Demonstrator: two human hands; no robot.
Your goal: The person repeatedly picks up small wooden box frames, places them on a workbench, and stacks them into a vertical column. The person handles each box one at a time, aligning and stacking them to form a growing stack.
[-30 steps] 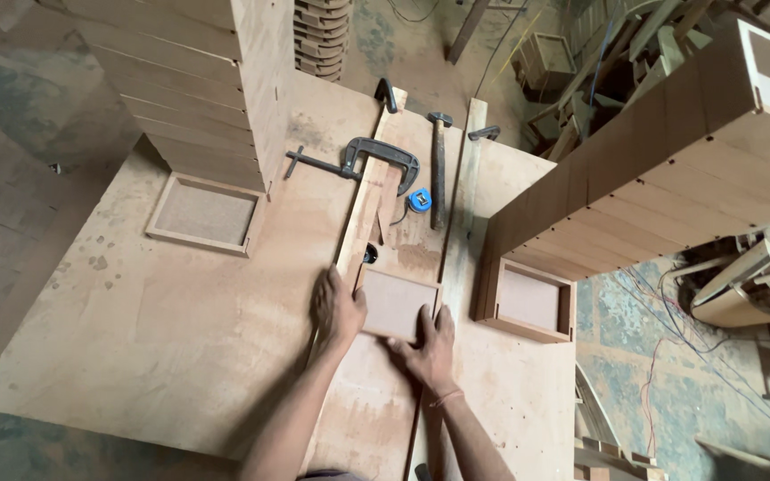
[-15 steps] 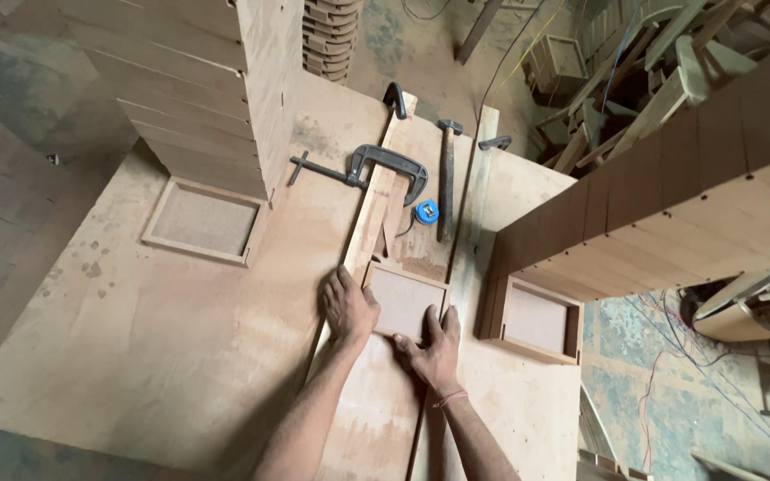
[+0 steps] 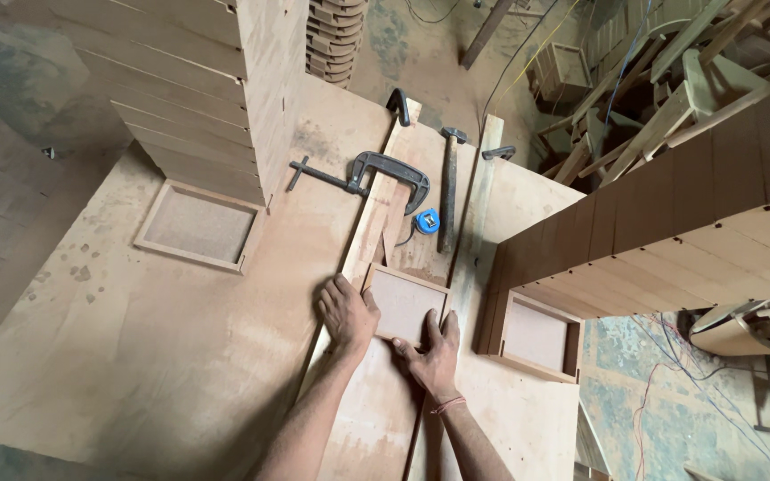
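Left hand (image 3: 347, 313): palm down, fingers spread flat, pressing on the near-left edge of the frame (image 3: 405, 305); grips nothing.

Right hand (image 3: 430, 350): palm down, fingers spread and lying over the near edge of the frame, thumb toward the right side; grips nothing. A red thread (image 3: 446, 405) circles the wrist.

Frame: small rectangular wooden frame with a flat board panel, lying on the table (image 3: 135, 356) between two long rails, near of centre. Its left side sits against the left rail (image 3: 369, 223); its right side is just beside the right rail (image 3: 479, 214).

Clamp (image 3: 376, 171): dark metal C-clamp, far of the frame, set across the left rail, screw handle pointing left.

Hammer (image 3: 448, 183): lies between the rails, head at the far end.

Tape measure (image 3: 428, 221): small, blue, just left of the hammer handle.

Second frame (image 3: 196, 225): same kind, flat on the table, far left, beside a tall stack (image 3: 216, 80) of like frames on edge.

Third frame (image 3: 536, 337): flat on the table, right of the hands, at the near end of a long row (image 3: 670, 214) of frames on edge.

Chair parts (image 3: 652, 80): piled on the floor, far right.
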